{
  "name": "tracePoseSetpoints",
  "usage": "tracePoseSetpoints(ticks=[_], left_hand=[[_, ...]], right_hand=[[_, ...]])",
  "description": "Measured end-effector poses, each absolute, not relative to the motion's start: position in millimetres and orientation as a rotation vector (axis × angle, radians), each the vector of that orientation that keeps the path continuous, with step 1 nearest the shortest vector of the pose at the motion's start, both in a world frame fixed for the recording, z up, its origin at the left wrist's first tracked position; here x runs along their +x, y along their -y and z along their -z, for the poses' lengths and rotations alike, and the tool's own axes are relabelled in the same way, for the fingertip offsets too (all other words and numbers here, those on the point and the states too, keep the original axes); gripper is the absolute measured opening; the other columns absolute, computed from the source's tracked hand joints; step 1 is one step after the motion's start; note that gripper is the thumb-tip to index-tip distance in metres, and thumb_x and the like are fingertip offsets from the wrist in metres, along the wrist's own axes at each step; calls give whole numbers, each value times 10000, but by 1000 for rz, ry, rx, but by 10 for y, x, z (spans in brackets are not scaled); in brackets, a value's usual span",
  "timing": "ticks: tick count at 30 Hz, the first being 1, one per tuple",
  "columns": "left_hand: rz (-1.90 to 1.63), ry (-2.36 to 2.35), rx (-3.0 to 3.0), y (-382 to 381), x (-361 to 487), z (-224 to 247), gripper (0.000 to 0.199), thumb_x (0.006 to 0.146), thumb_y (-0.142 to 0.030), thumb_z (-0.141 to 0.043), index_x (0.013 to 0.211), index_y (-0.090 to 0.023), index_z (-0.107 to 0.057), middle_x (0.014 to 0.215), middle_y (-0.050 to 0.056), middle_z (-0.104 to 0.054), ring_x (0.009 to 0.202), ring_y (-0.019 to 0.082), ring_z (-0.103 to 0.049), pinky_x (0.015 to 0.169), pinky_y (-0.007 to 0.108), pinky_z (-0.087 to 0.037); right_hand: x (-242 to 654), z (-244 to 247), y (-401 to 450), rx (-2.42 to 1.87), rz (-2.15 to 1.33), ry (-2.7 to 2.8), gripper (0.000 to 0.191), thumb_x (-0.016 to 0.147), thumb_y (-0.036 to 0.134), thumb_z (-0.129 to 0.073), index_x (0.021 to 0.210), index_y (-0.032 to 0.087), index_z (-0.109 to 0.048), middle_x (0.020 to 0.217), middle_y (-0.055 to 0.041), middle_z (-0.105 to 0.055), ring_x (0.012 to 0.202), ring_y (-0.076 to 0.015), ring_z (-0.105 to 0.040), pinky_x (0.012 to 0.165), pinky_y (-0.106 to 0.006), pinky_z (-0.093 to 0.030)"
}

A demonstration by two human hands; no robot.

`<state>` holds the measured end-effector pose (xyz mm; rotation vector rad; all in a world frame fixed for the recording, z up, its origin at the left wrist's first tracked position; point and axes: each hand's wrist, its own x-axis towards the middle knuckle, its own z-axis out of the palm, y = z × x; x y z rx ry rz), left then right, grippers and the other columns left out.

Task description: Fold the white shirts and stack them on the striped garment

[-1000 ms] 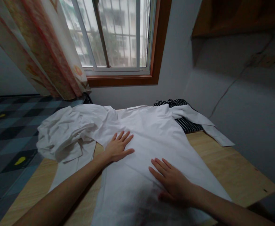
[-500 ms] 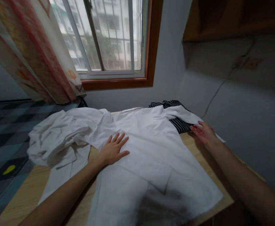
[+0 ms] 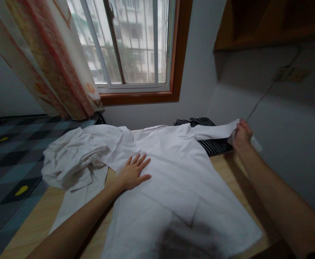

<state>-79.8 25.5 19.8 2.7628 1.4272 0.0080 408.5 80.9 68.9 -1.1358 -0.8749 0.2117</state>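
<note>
A white long-sleeved shirt lies spread over a wooden table. My left hand rests flat on its body, fingers spread. At the far right my right hand is closed around the shirt's sleeve, which is pulled out sideways and looks taut. The sleeve's end hangs beyond the hand. Beside the shirt on the left is a bunched heap of white cloth; I cannot tell whether it is joined to the shirt. Dark striped cloth lies partly under the sleeve.
A bed with a checked cover stands to the left of the table. Behind are a barred window and a flowered curtain. A wooden shelf hangs at upper right, above a wall socket with a cord.
My right hand has closed on the sleeve and lifted it up and outward, drawing it straighter. My left hand stays flat on the shirt. The view has shifted slightly.
</note>
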Motion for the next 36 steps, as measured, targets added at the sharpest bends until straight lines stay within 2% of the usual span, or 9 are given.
tracePoseSetpoints(ticks=[3, 8, 14, 18, 21, 23, 28, 33, 36], left_hand=[[29, -1424, 2750, -246, -781, -230, 766, 894, -677, -352, 1513, -228, -297, 1588, 120, -196, 1462, 337, -165, 1160, 535, -127], [-23, -1445, 2700, -249, -742, -272, 733, 910, -597, -383, 1491, -154, -330, 1569, 146, -258, 1463, 309, -181, 1169, 516, -144], [-192, -1438, 2601, -278, -583, -302, 793, 857, -555, -488, 1498, -135, -283, 1558, 152, -291, 1452, 323, -213, 1163, 517, -175], [-368, -1410, 2566, -172, -307, -392, 692, 869, -558, -488, 1435, -168, -405, 1441, 135, -483, 1332, 309, -420, 1103, 469, -304], [-431, -1501, 2424, -90, -81, -408, 728, 815, -544, -573, 1404, -139, -434, 1289, 150, -595, 1166, 309, -553, 987, 422, -421], [-394, -1519, 2298, -88, 30, -376, 747, 773, -465, -634, 1404, -126, -421, 1210, 149, -626, 1083, 297, -598, 919, 392, -462], [-441, -1355, 1891, -249, 196, -449, 587, 690, -216, -648, 1264, -185, -528, 988, 47, -647, 898, 206, -627, 811, 331, -498], [-879, -781, 1246, -463, 448, -1107, 465, 671, -189, -712, 1115, -181, -576, 1007, 32, -609, 716, 94, -605, 664, 225, -493], [-1004, -540, 1161, -611, 623, -1568, 465, 666, -190, -756, 1097, -173, -582, 913, 14, -630, 697, 95, -613, 663, 217, -499]], right_hand=[[3645, -698, -532, -1126, -132, 1448, 408, 863, 375, -544, 1216, 198, -649, 1311, -88, -602, 1279, -255, -498, 1116, -499, -324], [3202, -315, -46, -1115, -195, 2181, 320, 878, 396, -539, 1076, 230, -726, 1139, -76, -712, 1239, -299, -541, 1094, -572, -304], [3288, -77, 23, -1179, -374, 2148, 250, 854, 389, -593, 949, 214, -744, 1038, -83, -740, 1105, -274, -629, 1003, -492, -432], [3387, -217, -157, -1240, -385, 1845, 243, 836, 385, -584, 851, 193, -732, 1007, -98, -730, 970, -241, -666, 901, -406, -507], [3549, -241, -363, -1393, -159, 1514, 281, 805, 289, -524, 976, 156, -703, 1044, -117, -705, 971, -244, -645, 885, -406, -507], [3683, -169, -470, -1489, -38, 1442, 434, 737, 208, -489, 1133, 125, -647, 1129, -137, -673, 1029, -259, -618, 925, -435, -484], [3845, 141, -481, -1496, 53, 1830, 724, 608, 181, -508, 1327, 103, -508, 1344, -167, -549, 1251, -306, -485, 1081, -484, -341], [3705, 201, -496, -1500, 35, 1888, 800, 640, 293, -533, 1414, 138, -396, 1424, -167, -467, 1317, -331, -409, 1086, -530, -302], [3572, 80, -630, -1469, -14, 1825, 789, 697, 330, -527, 1443, 153, -338, 1471, -161, -409, 1343, -309, -381, 1087, -509, -298]])
